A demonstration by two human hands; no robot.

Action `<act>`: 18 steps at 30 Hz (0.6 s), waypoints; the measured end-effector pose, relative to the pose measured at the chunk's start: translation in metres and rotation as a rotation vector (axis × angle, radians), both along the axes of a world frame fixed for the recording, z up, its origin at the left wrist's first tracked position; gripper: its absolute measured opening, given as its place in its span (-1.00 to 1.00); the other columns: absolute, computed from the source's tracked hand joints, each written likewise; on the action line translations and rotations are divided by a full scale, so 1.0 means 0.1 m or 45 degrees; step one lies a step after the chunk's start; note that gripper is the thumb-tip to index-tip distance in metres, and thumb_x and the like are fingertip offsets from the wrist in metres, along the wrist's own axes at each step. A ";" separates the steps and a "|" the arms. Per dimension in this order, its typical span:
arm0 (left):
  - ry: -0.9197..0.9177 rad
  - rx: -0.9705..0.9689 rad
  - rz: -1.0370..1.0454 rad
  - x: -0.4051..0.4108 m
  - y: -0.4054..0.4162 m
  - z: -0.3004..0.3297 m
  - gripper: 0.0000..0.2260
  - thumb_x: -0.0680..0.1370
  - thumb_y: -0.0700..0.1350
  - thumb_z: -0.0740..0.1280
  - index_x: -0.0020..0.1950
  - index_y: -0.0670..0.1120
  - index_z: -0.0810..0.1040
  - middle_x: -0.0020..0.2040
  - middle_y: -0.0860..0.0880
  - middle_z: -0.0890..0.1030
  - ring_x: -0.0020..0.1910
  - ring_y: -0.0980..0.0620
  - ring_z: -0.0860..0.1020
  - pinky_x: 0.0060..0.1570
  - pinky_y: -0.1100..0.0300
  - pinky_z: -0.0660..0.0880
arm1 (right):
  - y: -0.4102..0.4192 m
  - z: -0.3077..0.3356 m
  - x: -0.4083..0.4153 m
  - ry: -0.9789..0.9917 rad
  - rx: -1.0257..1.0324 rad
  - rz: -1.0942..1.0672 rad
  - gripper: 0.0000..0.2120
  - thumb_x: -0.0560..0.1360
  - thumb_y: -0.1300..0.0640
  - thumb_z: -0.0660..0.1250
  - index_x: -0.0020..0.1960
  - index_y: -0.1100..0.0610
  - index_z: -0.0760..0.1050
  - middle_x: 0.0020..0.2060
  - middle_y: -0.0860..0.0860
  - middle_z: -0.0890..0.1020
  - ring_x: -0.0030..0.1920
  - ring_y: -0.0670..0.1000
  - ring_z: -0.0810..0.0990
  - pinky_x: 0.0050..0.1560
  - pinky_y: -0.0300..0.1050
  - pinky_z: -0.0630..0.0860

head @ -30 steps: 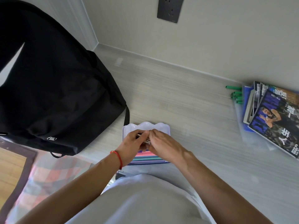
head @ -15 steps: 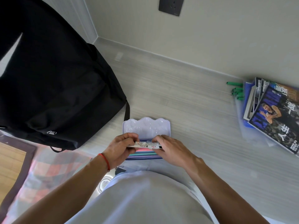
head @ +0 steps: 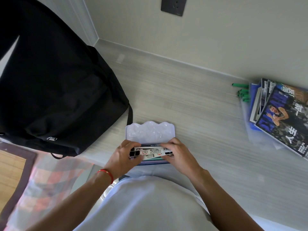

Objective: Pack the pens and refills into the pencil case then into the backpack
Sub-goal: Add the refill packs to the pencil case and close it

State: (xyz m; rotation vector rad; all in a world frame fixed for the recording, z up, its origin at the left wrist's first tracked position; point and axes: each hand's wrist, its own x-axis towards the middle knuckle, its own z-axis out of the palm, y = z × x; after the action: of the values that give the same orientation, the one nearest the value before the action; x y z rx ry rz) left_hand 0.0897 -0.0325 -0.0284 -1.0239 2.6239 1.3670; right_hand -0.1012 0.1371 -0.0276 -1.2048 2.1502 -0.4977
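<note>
An open pencil case (head: 150, 132) lies on the desk near its front edge, with the pale translucent lid tipped back toward the wall. Over its tray, my left hand (head: 124, 155) and my right hand (head: 179, 155) grip the two ends of flat white refill packs (head: 151, 152) with printed labels. Coloured pens (head: 155, 160) show as stripes in the tray under the packs. The black backpack (head: 55, 84) stands on the desk to the left, almost touching the case.
A stack of magazines (head: 283, 120) on a clear folder lies at the right edge, with several green pens (head: 242, 93) beside it. A dark wall socket (head: 173, 5) is on the wall behind. A checked cloth (head: 48, 179) shows below the desk on the left.
My hands drew apart and now hold the refill packs lengthwise over the tray. The view has shifted slightly downward.
</note>
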 end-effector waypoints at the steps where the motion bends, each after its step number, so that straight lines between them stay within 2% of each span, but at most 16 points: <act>1: -0.002 -0.068 -0.045 0.02 0.01 -0.01 -0.67 0.44 -0.03 0.50 0.18 0.01 0.59 0.08 0.04 0.56 0.03 0.09 0.52 0.08 0.29 0.46 | 0.01 0.00 0.02 0.013 -0.013 -0.003 -0.60 0.49 0.07 0.47 0.31 -0.07 0.56 0.08 -0.07 0.49 0.03 -0.10 0.58 0.04 -0.27 0.49; 3: -0.014 -0.209 -0.125 0.03 0.05 -0.02 -0.67 0.44 -0.05 0.50 0.18 -0.06 0.60 0.08 -0.02 0.60 0.07 -0.01 0.48 0.12 0.17 0.48 | 0.02 -0.01 0.06 0.092 0.002 -0.006 -0.59 0.48 0.04 0.47 0.31 -0.11 0.54 0.07 -0.09 0.49 0.00 -0.09 0.61 -0.01 -0.19 0.53; 5: -0.040 -0.279 -0.176 -0.01 0.09 -0.02 -0.67 0.47 -0.06 0.47 0.19 -0.11 0.60 0.09 -0.06 0.62 0.12 -0.07 0.47 0.13 0.13 0.49 | 0.03 -0.01 0.10 0.203 0.046 -0.010 -0.59 0.48 -0.01 0.46 0.31 -0.14 0.52 0.08 -0.11 0.48 0.03 -0.09 0.61 -0.12 -0.20 0.42; 7: -0.049 -0.315 -0.190 -0.03 0.11 -0.01 -0.66 0.47 -0.05 0.46 0.21 -0.10 0.59 0.11 -0.05 0.60 0.17 -0.07 0.46 0.12 0.08 0.52 | 0.03 -0.04 0.12 0.210 0.048 -0.013 -0.58 0.47 -0.01 0.46 0.31 -0.10 0.51 0.09 -0.09 0.45 0.05 -0.08 0.60 -0.11 -0.21 0.34; 10: -0.041 -0.408 -0.240 0.00 0.10 0.02 -0.59 0.40 -0.01 0.49 0.22 -0.05 0.57 0.13 -0.02 0.57 0.15 -0.06 0.47 -0.01 0.04 0.58 | 0.08 -0.09 0.15 0.128 0.025 -0.027 -0.50 0.42 0.03 0.49 0.34 -0.02 0.49 0.14 -0.05 0.44 0.11 -0.06 0.57 -0.05 -0.26 0.27; 12: -0.092 -0.465 -0.313 0.03 0.09 0.04 -0.54 0.37 0.02 0.50 0.24 -0.01 0.54 0.17 0.00 0.52 0.15 -0.03 0.46 -0.07 0.06 0.60 | 0.12 -0.12 0.18 0.112 0.006 -0.053 -0.44 0.39 0.04 0.50 0.37 0.01 0.47 0.18 -0.02 0.46 0.14 -0.05 0.54 -0.01 -0.37 0.20; 15: -0.107 -0.448 -0.320 0.05 0.07 0.04 -0.57 0.39 -0.05 0.51 0.24 -0.01 0.54 0.20 -0.02 0.48 0.15 -0.04 0.45 -0.11 0.04 0.62 | 0.14 -0.16 0.23 0.136 -0.032 -0.089 -0.46 0.40 0.04 0.48 0.35 0.03 0.46 0.19 -0.02 0.46 0.10 -0.04 0.56 -0.04 -0.38 0.13; 16: -0.093 -0.426 -0.306 0.05 0.06 0.04 -0.59 0.40 -0.10 0.51 0.22 -0.03 0.55 0.20 -0.04 0.48 0.14 -0.05 0.45 -0.09 0.02 0.62 | 0.14 -0.17 0.23 0.149 -0.038 -0.093 -0.48 0.41 0.04 0.46 0.34 0.02 0.46 0.19 -0.03 0.45 0.09 -0.03 0.57 -0.04 -0.35 0.16; 18: -0.087 -0.393 -0.302 0.05 0.06 0.04 -0.63 0.42 -0.17 0.51 0.21 -0.07 0.57 0.19 -0.08 0.48 0.14 -0.08 0.46 -0.02 0.01 0.61 | 0.16 -0.19 0.22 0.123 -0.049 -0.127 -0.51 0.42 0.02 0.45 0.33 0.02 0.46 0.19 -0.04 0.45 0.10 -0.03 0.57 0.05 -0.25 0.37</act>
State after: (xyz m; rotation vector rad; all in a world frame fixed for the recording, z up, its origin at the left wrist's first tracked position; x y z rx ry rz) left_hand 0.0951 -0.0267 -0.0242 -0.7301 2.8496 0.8844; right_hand -0.0790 0.1527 -0.0463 -1.1680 2.3011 -0.5364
